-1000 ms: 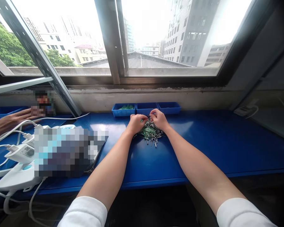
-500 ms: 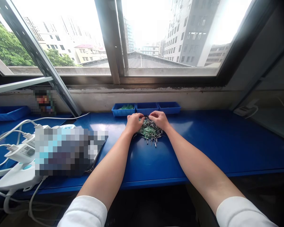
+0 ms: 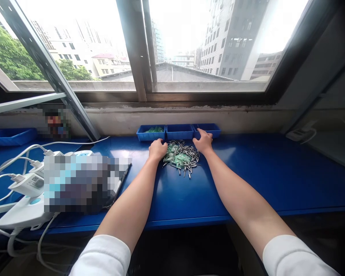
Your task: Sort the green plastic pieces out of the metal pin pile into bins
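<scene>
Wearing white sleeves [image 3: 102, 251], a person holds both bare forearms [image 3: 129, 199] out over a blue table [image 3: 264, 176]. At left sits a white power strip [image 3: 17, 214] with chargers plugged in. Between the hands lies a loose pile of thin metal pins [image 3: 193, 155] mixed with crumpled green plastic [image 3: 181, 159]. The left hand [image 3: 157, 149], fingers curled, is at the pile's left edge; whether it grasps anything cannot be told. The right hand [image 3: 203, 142] is at the front of the right-hand blue bin [image 3: 217, 133], thumb spread from the fingers; its grip is unclear too. That bin ends a row of three, the left one [image 3: 151, 136] containing green plastic. Behind, a window [image 3: 143, 69] shows buildings and trees.
</scene>
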### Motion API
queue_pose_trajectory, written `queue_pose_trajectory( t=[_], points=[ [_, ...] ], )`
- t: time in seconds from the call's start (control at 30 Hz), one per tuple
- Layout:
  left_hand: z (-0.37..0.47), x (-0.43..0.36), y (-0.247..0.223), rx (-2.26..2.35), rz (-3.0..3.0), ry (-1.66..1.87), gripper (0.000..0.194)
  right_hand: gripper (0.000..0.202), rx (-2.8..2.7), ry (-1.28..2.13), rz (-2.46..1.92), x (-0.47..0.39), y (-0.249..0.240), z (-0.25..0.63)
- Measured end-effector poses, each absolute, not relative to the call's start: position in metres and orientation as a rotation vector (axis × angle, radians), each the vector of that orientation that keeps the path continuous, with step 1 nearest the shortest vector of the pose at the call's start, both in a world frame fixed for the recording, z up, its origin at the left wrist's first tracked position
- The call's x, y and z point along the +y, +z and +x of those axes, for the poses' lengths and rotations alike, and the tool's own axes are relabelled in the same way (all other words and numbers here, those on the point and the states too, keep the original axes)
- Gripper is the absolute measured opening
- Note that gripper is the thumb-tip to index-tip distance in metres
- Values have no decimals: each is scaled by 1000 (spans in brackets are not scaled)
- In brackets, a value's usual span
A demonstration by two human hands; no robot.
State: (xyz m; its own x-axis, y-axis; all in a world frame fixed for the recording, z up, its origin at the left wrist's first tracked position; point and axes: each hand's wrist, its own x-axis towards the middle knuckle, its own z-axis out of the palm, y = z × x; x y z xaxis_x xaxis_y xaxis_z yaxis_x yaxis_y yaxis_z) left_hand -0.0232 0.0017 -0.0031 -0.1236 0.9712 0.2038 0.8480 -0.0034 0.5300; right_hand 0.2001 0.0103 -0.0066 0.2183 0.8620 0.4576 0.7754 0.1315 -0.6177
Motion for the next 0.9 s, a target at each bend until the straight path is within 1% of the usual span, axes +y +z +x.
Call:
queue_pose_trajectory(
  t=[0.2,0.73,0.9],
  points=[
    [-24,4,-6,2001,1998,721,42,64,-1568,97,-1700,14,-10,200],
    [-24,4,-7,1991,2017,712,42,72,-1646,147,-1779,16,-14,201],
    [-26,5,-8,1989,2048,705,44,67,-1660,115,-1744,14,-14,197]
  ],
)
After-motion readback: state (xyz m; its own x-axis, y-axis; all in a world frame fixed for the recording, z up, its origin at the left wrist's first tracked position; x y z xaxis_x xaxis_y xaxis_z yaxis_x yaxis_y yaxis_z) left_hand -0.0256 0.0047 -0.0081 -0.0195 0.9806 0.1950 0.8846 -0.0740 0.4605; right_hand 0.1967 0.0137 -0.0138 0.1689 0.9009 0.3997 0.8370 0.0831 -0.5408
